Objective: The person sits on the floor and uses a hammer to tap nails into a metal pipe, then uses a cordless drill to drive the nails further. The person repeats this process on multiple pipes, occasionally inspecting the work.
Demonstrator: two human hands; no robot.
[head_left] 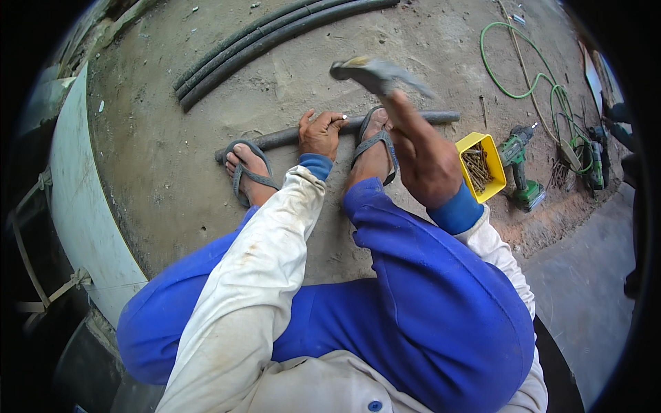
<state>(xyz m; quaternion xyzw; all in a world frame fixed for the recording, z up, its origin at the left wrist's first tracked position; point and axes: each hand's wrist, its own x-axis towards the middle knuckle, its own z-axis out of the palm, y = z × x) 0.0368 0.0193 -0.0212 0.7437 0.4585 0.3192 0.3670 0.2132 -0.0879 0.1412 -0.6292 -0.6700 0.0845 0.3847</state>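
A dark round pole [275,140] lies across the ground in front of me, with both my sandalled feet on it. My left hand [319,134] rests against this pole, its fingers closed. A small white bit [344,118] shows at the fingertips, too small to name. Raised above the pole's right part, my right hand [430,162] is wrapped round the handle of a hammer [375,73]. The hammer's head is blurred by motion, and most of the handle is hidden by the hand.
Several similar dark poles [261,43] lie farther off. On the right are a yellow box [497,168] of long nails or screws [476,167], a green cordless drill [518,155], a green hose or cable [490,65] and another green power tool [595,165]. A pale curved sheet [82,199] stands at left.
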